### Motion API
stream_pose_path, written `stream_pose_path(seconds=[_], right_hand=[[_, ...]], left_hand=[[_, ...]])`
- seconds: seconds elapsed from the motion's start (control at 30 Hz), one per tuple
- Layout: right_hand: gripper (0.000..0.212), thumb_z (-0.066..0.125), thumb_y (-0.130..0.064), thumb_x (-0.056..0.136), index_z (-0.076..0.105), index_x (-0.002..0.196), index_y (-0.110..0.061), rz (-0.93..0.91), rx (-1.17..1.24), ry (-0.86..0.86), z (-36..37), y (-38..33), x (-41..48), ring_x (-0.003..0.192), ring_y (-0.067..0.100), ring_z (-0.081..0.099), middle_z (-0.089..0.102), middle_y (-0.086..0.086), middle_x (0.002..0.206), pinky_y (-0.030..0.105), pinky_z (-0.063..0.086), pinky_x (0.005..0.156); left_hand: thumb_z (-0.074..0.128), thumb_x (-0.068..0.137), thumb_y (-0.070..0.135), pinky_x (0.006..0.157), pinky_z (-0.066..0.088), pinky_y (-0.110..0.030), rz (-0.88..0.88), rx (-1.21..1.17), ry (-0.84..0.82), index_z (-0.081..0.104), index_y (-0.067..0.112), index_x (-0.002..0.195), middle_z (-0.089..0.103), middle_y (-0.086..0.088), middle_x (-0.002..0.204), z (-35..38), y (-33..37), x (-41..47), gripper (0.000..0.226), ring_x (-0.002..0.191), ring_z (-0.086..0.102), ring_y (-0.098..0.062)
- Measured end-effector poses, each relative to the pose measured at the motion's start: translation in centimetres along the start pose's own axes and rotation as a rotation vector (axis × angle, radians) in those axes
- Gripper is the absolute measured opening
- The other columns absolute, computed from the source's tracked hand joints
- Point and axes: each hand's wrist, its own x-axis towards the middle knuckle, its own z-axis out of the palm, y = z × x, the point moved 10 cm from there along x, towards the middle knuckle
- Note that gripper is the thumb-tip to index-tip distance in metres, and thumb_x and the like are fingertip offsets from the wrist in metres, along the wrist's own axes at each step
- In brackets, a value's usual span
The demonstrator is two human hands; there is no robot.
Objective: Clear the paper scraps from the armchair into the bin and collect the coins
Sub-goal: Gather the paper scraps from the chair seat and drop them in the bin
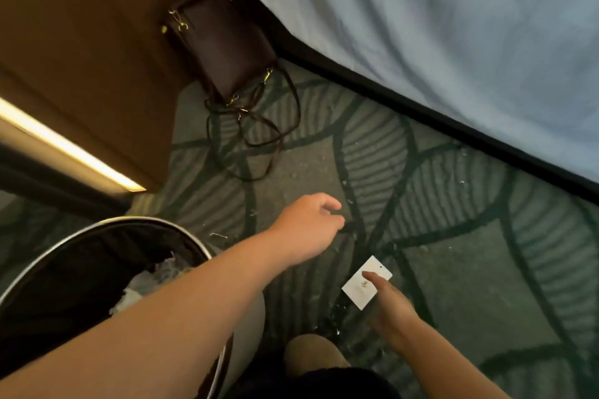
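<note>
A white paper tag (pixel 358 290) lies on the patterned carpet near my knee. My right hand (pixel 393 308) reaches over it, fingers extended, and a fingertip touches the tag's top; I cannot see a grip on it. My left hand (pixel 308 225) hovers palm down over the carpet further ahead, fingers loosely curled and apart, with nothing visible in it. The bin (pixel 107 227), round with a metal rim and black liner, stands at lower left under my left forearm and holds crumpled paper (pixel 162 272). Tiny pale scraps (pixel 344 183) dot the carpet. No armchair or coins are in view.
A dark brown bag (pixel 227 42) leans against wooden furniture (pixel 81 58) ahead, its straps (pixel 259 136) looped on the carpet. A bed with a pale sheet (pixel 453 26) fills the upper right. My knee (pixel 312 355) is at the bottom centre.
</note>
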Motion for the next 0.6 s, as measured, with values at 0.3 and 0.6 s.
stream_pose_path(seconds=[0.3, 0.6], right_hand=[[0.069, 0.056, -0.057, 0.077, 0.055, 0.124, -0.008, -0.008, -0.296, 0.252, -0.1, 0.0, 4.3, 0.111, 0.033, 0.049, 0.055, 0.014, 0.12, 0.044, 0.039, 0.102], [0.016, 0.057, -0.017, 0.09, 0.072, 0.083, -0.02, -0.975, -0.204, -0.01, 11.6, -14.3, -13.9, 0.088, 0.003, 0.055, 0.065, 0.0, 0.099, 0.012, 0.04, 0.073]], left_hand=[[0.05, 0.093, 0.02, 0.08, 0.036, -0.019, -0.037, -0.041, -0.041, 0.056, 0.018, 0.124, 0.058, 0.001, 0.122, 0.9, -2.3, 3.4, 0.032, 0.11, 0.054, -0.015], [0.051, 0.089, 0.009, 0.072, 0.042, -0.012, 0.138, -0.161, 0.329, 0.067, 0.023, 0.1, 0.067, 0.004, 0.101, -9.0, -0.1, -1.0, 0.024, 0.093, 0.061, -0.008]])
